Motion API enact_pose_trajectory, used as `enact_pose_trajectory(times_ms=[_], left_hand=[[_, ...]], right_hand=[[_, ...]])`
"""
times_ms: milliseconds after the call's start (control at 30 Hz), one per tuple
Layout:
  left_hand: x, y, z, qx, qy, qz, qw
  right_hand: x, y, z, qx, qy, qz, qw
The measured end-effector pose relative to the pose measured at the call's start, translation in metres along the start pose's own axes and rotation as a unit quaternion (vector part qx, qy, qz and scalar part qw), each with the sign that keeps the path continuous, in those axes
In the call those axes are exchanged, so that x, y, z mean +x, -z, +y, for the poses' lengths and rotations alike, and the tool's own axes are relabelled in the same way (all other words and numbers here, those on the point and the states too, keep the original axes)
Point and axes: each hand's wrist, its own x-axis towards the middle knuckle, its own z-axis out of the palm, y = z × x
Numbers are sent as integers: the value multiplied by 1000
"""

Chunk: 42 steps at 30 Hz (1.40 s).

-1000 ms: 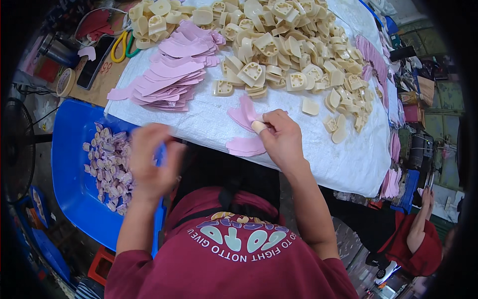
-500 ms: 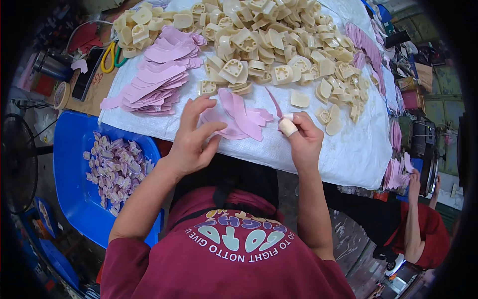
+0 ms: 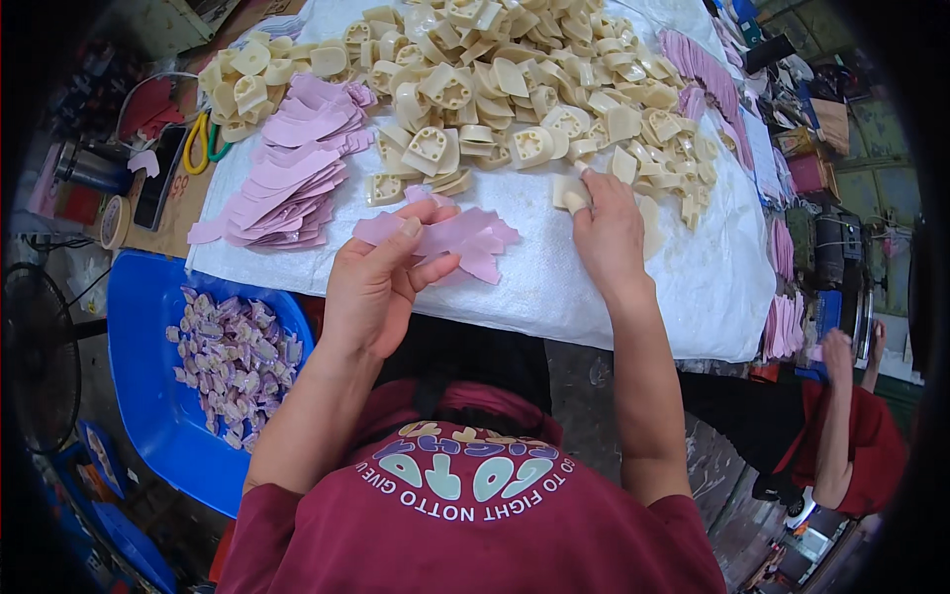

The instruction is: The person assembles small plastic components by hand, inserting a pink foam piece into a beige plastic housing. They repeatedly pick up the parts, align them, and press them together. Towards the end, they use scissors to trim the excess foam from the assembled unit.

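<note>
Pinched between the thumb and fingers of my left hand [image 3: 371, 282] is a thin pink strip [image 3: 374, 231], held over other loose pink strips [image 3: 485, 243] on the white sheet. My right hand [image 3: 612, 228], with pale covers on its thumb and index finger, closes on a small cream heel-shaped piece [image 3: 564, 188]. Its fingers partly hide that piece. Another flat cream piece [image 3: 651, 226] lies beside the hand, partly covered. Beyond both hands spreads a large heap of cream moulded pieces [image 3: 495, 89].
Stacked pink strips [image 3: 292, 178] lie at left on the white sheet [image 3: 693, 297]. A blue basin [image 3: 148, 416] below holds many small pink-and-cream pieces. Scissors [image 3: 195, 144], a phone [image 3: 153, 193] and a tape roll [image 3: 116, 222] sit far left. A person [image 3: 841, 436] works at right.
My right hand has moved up from the pink strips to the cream piece and no longer holds a strip. My left hand, open before, has closed on a pink strip.
</note>
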Motion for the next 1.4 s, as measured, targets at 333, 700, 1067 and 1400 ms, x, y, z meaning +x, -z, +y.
enact_pose_trajectory(times_ms=[333,700,1067,1400], left_hand=[[-6,-7,-4,-79,-41,-36,995],[-34,-34,7,-36,-34,-76,996],[-36,-34,13,-75,-5,-113,991],[-34,-17,14,122,-32,-64,990]], right_hand=[[-27,52,-79,436,-125,-3,891],[-22,47,-122,388,118,95,909],[-22,48,-120,364,123,112,916],[-8,70,-117,140,161,11,977]])
